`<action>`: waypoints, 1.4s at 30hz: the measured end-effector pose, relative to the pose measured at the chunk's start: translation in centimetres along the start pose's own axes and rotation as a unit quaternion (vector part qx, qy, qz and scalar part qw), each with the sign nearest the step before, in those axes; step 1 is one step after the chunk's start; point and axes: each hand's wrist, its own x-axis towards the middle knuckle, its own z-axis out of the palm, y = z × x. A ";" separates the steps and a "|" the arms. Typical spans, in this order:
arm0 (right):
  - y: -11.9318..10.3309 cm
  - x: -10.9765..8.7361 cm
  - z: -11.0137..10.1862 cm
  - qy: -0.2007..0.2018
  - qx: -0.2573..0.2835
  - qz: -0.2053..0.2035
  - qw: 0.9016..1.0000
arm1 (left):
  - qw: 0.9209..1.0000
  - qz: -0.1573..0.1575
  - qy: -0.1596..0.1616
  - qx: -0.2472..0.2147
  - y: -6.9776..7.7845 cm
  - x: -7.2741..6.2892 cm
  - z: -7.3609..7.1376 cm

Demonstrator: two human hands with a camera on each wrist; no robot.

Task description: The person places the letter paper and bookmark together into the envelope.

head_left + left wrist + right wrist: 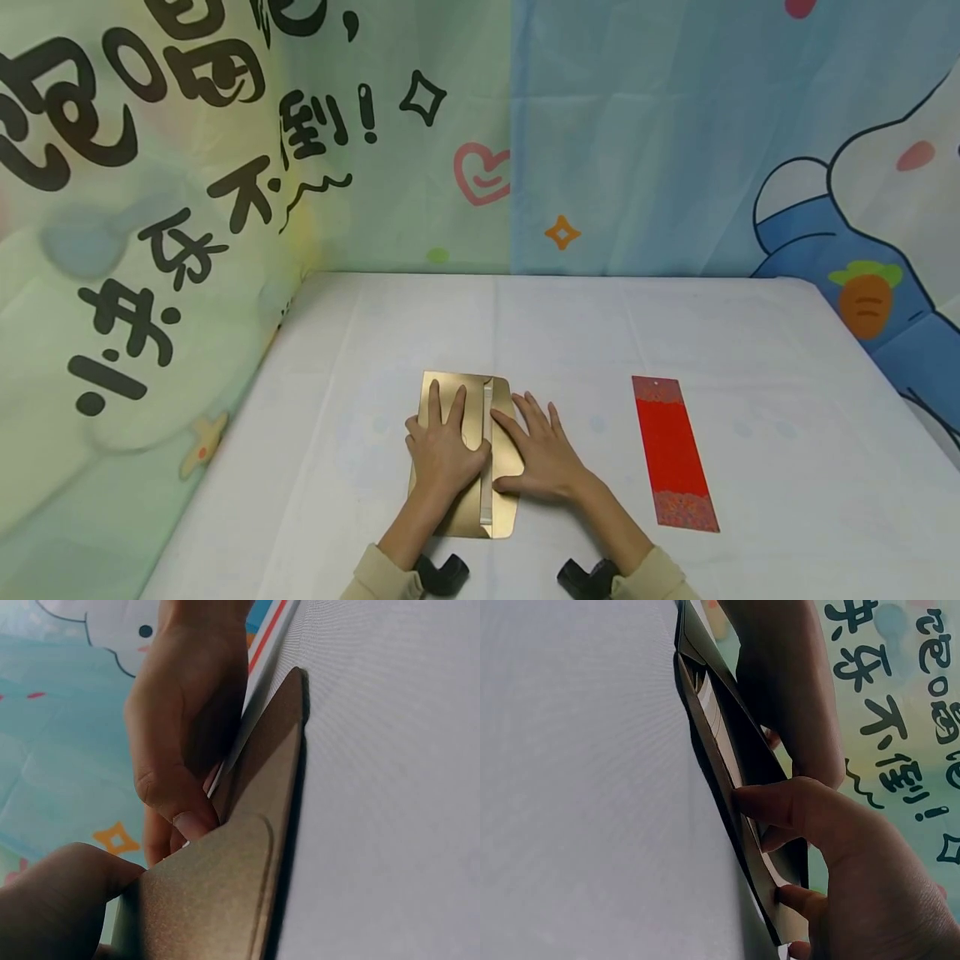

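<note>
A gold envelope point(467, 510) lies on the white table, its long flap point(506, 515) folded out to the right. A pale strip point(487, 500) runs lengthwise beside the flap's fold. My left hand point(442, 458) rests spread on the envelope's body, thumb reaching toward the strip. On the flap side, my right hand point(549, 458) has its fingers spread, with thumb and index fingertips touching the flap by the strip. In the left wrist view the envelope point(206, 900) stands out edge-on, with my right thumb at its edge. The right wrist view shows the right fingertips along the flap.
A red paper envelope point(675, 454) with patterned ends lies on the table point(570, 333) to the right. Printed cloth backdrops point(637, 150) rise behind the table and along its left side. Black wrist mounts point(588, 579) sit on both wrists.
</note>
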 end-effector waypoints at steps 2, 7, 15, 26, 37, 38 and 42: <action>-0.1 0.0 0.0 0.000 0.001 0.002 1.000 | 1.000 0.000 0.000 0.000 0.0 0.0 0.0; -0.1 0.0 0.1 -0.005 0.001 0.008 1.000 | 1.000 -0.002 -0.002 0.002 0.0 -0.1 0.1; -0.3 0.3 0.4 -0.004 -0.016 0.017 1.000 | 1.000 -0.001 -0.006 0.004 0.1 -0.1 0.2; -0.8 0.5 0.3 -0.016 -0.026 0.042 0.999 | 1.000 -0.002 -0.012 -0.001 0.4 0.0 0.1; -0.7 0.4 0.2 -0.007 -0.040 0.036 0.999 | 1.000 -0.001 -0.016 -0.001 0.6 0.1 0.2; -0.7 0.4 0.2 -0.005 -0.041 0.035 0.999 | 1.000 -0.001 -0.016 -0.001 0.6 0.1 0.2; -0.7 0.3 0.2 -0.010 -0.045 0.038 0.998 | 1.000 -0.003 -0.017 -0.003 0.6 0.0 0.3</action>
